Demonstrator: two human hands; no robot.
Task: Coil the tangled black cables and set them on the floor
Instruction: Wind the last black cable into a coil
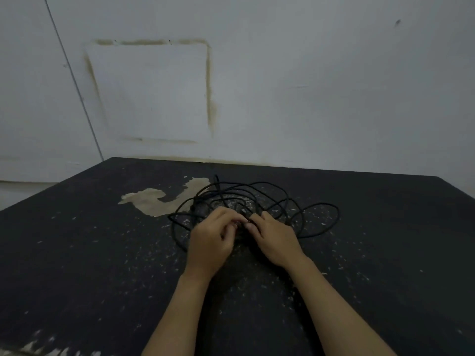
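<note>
A tangle of thin black cables (320,205) lies in loose loops on the dark speckled floor (90,253), just ahead of me. My left hand (212,240) and my right hand (273,238) meet at the near side of the tangle, fingertips almost touching. Both hands have their fingers curled and pinch strands of the cable between them. The strands under the hands are hidden, and a plug end (216,179) sticks out at the far side of the pile.
A pale worn patch (159,199) marks the floor left of the cables. A white wall (308,86) with a stained square outline rises close behind the pile. Dark floor stretches to the left, right and near side.
</note>
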